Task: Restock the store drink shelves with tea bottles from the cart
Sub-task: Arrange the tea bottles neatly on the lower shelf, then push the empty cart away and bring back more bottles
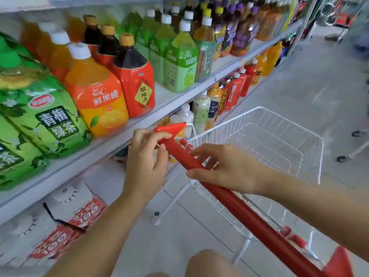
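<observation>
My left hand curls around the near-shelf end of the cart's red handle, fingers over the end cap and thumb under it. Further along the same bar, my right hand grips it, fingers on top and thumb beneath. Beyond my hands is the cart's white wire basket; I see no bottles in it. Large green tea bottles with green labels stand at the left of the upper shelf.
On the white shelf stand orange juice bottles, red plum drink bottles and pale green bottles. Smaller bottles fill the shelf below. Red-and-white packs lie at bottom left. Another cart's wheels stand on the grey floor, right.
</observation>
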Available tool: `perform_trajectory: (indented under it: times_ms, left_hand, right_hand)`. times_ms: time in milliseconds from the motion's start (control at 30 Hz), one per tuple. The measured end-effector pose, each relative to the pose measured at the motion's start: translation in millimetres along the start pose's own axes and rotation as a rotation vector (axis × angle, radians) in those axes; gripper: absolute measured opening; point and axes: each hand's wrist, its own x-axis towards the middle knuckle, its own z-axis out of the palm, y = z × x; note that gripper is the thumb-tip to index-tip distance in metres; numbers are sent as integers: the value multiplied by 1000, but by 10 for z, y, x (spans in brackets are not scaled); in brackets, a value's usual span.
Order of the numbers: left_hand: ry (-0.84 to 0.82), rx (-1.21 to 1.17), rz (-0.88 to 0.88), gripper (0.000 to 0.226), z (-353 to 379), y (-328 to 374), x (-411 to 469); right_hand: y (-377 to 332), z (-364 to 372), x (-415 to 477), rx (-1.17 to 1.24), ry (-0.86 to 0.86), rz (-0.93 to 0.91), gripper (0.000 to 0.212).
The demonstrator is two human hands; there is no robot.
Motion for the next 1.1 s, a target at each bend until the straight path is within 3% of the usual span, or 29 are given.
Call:
perform_trajectory:
  times_ms: [67, 167, 300, 433, 500, 600, 700, 800, 1100]
  left_hand:
    - [-107, 213, 49, 31, -7, 31, 54]
    - [-400, 421, 157, 39, 3, 132, 210]
    - [-663, 464, 190, 37, -32, 336, 337]
    - [-795, 406, 89, 54, -39, 643, 202]
    - [-890, 419, 19, 49, -6, 905, 57]
    - [-1081, 482, -7, 49, 85, 1313, -248]
    - [-1166, 461, -4, 47, 153, 1669, -562]
    - [-1223, 467, 83, 32, 200, 1974, -806]
    - [-1538, 489, 421, 36, 55, 2814, -1836]
  right_hand:
    - [65, -41, -158, -9, -55, 104, 26]
    - [69, -67, -364, -29, -173, 210, 36]
    - [-54, -118, -667, 367, -358, 507, 28]
    - [3, -217, -1060, 250, -278, 704, 48]
    - [42, -307, -1335, 147, -271, 775, 55]
    - [59, -414, -1829, 39, -259, 838, 55]
    - [60, -376, -2340, -23, -247, 889, 52]
    - [5, -259, -2835, 51, -163, 945, 49]
    - [-356, 364, -4559, 118, 75, 1082, 40]
